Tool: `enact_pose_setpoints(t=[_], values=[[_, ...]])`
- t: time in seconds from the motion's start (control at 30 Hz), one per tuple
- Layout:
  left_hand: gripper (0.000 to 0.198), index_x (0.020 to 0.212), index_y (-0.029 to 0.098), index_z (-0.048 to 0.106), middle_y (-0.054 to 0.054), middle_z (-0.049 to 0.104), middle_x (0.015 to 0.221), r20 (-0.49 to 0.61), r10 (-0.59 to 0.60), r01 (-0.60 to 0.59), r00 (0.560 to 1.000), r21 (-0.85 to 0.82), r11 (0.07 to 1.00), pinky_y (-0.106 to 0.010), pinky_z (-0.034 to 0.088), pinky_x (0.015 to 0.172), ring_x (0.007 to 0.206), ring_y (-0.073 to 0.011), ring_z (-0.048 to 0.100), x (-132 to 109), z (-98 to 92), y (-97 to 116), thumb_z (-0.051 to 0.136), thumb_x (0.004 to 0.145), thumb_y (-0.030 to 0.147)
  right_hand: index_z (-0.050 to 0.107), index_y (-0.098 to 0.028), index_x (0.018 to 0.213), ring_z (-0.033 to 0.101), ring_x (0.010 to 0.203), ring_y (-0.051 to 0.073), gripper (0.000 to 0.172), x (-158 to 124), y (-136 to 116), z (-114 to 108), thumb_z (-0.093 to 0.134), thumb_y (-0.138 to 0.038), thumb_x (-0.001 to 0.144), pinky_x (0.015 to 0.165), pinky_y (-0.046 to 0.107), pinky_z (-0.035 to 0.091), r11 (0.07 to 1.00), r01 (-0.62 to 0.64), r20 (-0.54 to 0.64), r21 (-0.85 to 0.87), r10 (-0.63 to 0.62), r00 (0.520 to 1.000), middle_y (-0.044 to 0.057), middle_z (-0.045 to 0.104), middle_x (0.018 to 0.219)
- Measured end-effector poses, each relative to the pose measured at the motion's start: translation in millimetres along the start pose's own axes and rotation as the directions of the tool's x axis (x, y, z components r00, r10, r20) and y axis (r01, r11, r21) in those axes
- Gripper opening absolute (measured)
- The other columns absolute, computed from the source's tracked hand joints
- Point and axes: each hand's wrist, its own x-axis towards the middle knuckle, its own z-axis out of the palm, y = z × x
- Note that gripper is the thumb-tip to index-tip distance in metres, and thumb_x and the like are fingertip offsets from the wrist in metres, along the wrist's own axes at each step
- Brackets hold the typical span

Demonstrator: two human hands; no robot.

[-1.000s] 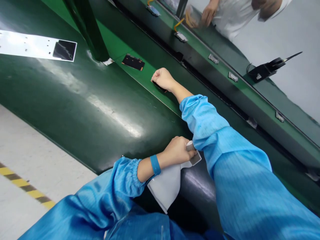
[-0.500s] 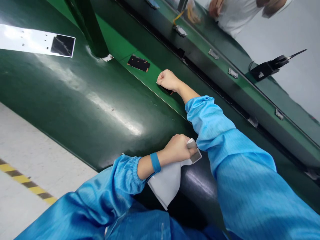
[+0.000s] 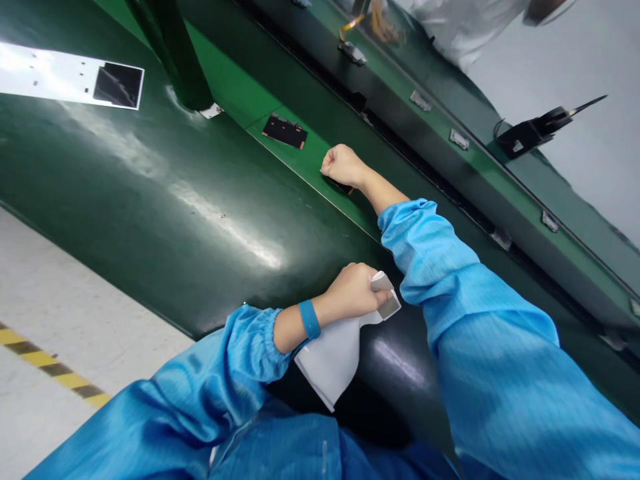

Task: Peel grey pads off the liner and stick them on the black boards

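Nearest, the left hand [image 3: 353, 291] is closed around the folded end of a soft, thin white sheet [image 3: 333, 360], whose grey rectangular patch [image 3: 390, 307] shows beside the fingers. The sheet's wide part hangs below the wrist, under a blue wristband [image 3: 309, 320], over the glossy dark green tabletop [image 3: 125, 220].

Farther out, the right hand [image 3: 345, 165] has its fingers curled in over a flat black panel with a copper-coloured corner [image 3: 344, 187]. The panel lies on a bright green strip [image 3: 235, 100] directly below the hand, which hides most of it; whether the fingertips pinch it cannot be told. Just left of the hand, a matching black panel with copper-coloured corners [image 3: 284, 131] lies flat on the strip.

At the far left, a long white perforated sheet [image 3: 65, 70] bears a glossy black rectangle [image 3: 118, 85] at its right end, near a dark green post [image 3: 167, 57]. Beyond the strip, small silver-grey parts [image 3: 421, 101] sit spaced along a green ledge [image 3: 485, 173].
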Motion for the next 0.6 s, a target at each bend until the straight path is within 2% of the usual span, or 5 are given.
enact_pose_setpoints(t=[0.23,0.33,0.4,0.5,0.6], values=[[0.018,0.074,0.019,0.076,-0.003,0.081,0.080,-0.014,-0.019,0.019,1.000,0.006,1.000,-0.026,0.050,0.065,0.079,-0.0212,0.076,3,0.4,-4,0.075,0.087,0.031,0.051,-0.021,0.064,0.063,0.088,0.027,0.037,-7,2,4,0.071,0.006,0.079,0.095,0.045,0.053,0.995,0.001,-0.027,-0.104,-0.004,1.000,0.004,0.051,0.068],[0.018,0.073,0.018,0.075,-0.003,0.079,0.080,-0.046,-0.013,0.012,0.999,-0.010,1.000,-0.026,0.050,0.065,0.081,-0.0217,0.075,6,-4.2,-8,0.075,0.084,0.032,0.048,-0.023,0.071,0.064,0.106,0.033,0.041,-9,4,3,0.079,0.005,0.077,0.102,0.049,0.051,0.995,-0.061,-0.110,-0.079,0.052,0.993,0.005,0.050,0.078],[0.019,0.073,0.017,0.074,-0.003,0.078,0.078,-0.121,-0.014,0.008,0.993,-0.047,0.999,-0.026,0.051,0.066,0.079,-0.0210,0.074,9,-10.5,-8,0.076,0.083,0.034,0.048,-0.023,0.079,0.064,0.110,0.033,0.045,-22,7,-4,0.088,-0.002,0.074,0.102,0.047,0.051,0.997,-0.058,-0.203,-0.042,0.048,0.978,0.004,0.052,0.083],[0.022,0.074,0.017,0.075,-0.003,0.079,0.079,-0.292,-0.038,-0.004,0.956,-0.140,0.990,-0.027,0.053,0.067,0.077,-0.0204,0.072,14,-21.6,-5,0.079,0.080,0.038,0.052,-0.023,0.084,0.062,0.092,0.024,0.037,-69,19,-19,0.088,-0.017,0.082,0.090,0.038,0.050,1.000,0.023,-0.263,0.007,-0.020,0.964,0.001,0.057,0.079],[0.024,0.077,0.016,0.078,-0.005,0.081,0.081,-0.428,-0.060,-0.038,0.902,-0.217,0.975,-0.028,0.055,0.067,0.076,-0.0211,0.073,16,-28.8,1,0.082,0.076,0.040,0.060,-0.021,0.082,0.056,0.073,0.018,0.016,-142,35,-29,0.069,-0.025,0.095,0.076,0.032,0.045,0.980,0.101,-0.188,0.171,-0.069,0.980,0.000,0.062,0.073]])
